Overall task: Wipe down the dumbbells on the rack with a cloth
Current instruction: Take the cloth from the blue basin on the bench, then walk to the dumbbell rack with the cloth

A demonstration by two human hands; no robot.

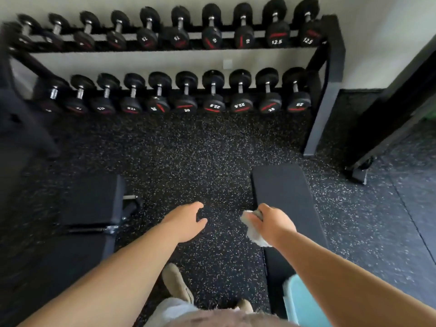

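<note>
While the dumbbells (213, 100) sit in two rows on the rack (330, 79) ahead, handles running front-to-back, the cloth (253, 230) is bunched in the curled fingers (263, 210) of the right hand (273, 224), left hand (186, 221) empty and open, both level and well short of them.

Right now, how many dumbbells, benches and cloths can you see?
Top-shelf dumbbells: 10
Bottom-shelf dumbbells: 10
Benches: 2
Cloth, held in the right hand: 1
Total: 23
</note>
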